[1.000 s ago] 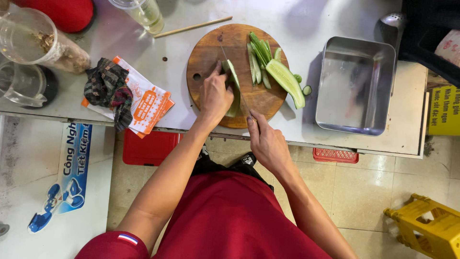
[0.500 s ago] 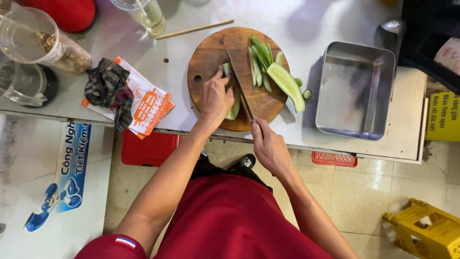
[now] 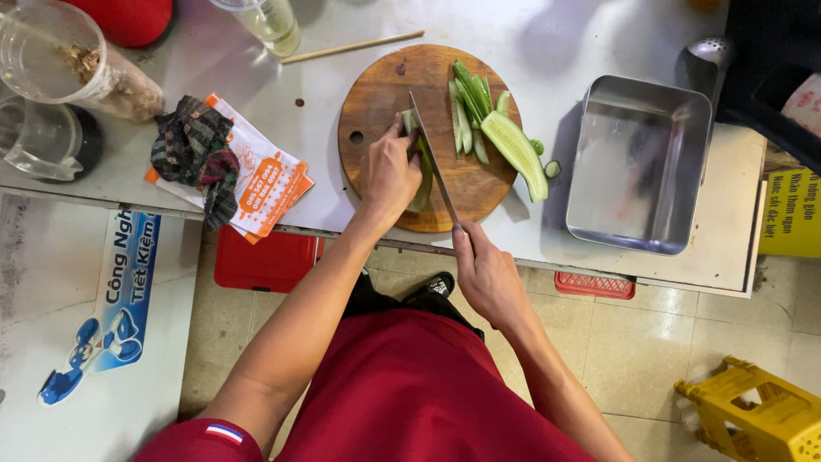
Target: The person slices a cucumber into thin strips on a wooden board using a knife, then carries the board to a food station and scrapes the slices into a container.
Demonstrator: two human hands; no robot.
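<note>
As the left hand (image 3: 389,171) pins a pale green cucumber piece (image 3: 421,175) on the round wooden cutting board (image 3: 376,103), the right hand (image 3: 487,274) grips a long-bladed knife (image 3: 434,158); curled fingertips seem safest here.

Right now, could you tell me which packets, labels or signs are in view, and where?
Orange and white paper packets: flat on the counter, partly under a dark cloth.
White and blue sticker: long strip, lower left.
Yellow sign: right edge, dark lettering.
</note>
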